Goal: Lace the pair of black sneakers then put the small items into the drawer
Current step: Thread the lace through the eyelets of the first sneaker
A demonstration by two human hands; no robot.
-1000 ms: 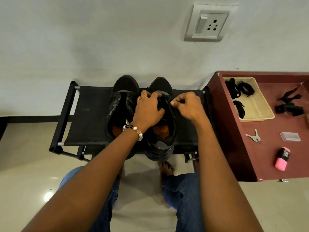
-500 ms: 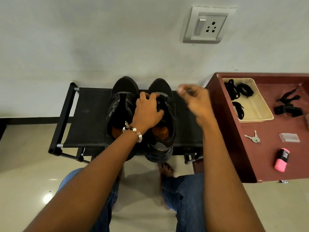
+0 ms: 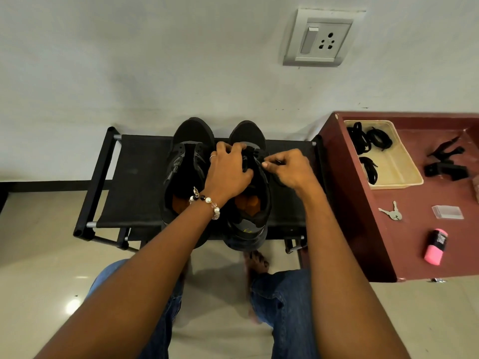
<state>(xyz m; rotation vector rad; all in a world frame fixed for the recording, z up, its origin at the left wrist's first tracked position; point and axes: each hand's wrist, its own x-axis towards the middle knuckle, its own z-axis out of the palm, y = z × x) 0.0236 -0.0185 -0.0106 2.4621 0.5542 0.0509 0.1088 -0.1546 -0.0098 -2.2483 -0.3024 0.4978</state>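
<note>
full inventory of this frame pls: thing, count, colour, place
sneakers: 2, black, side by side on rack
lace: 1, black, at right sneaker
rack: 1, black, by wall
cabinet: 1, maroon, right
tray: 1, cream, on cabinet, holds black laces
keys: 2, silver, cabinet top
clear case: 1, cabinet top
pink item: 1, cabinet front
black clips: unclear count, cabinet
socket: 1, white, wall
left hand: grips right sneaker
right hand: pinches lace

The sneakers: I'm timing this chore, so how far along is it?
Early. Nothing looks finished. In hand: the left hand grips the right sneaker while the right hand pinches its lace. Left: the left sneaker shows no lace, spare laces lie in the tray, and the keys, clear box and pink item sit on the red cabinet.
</note>
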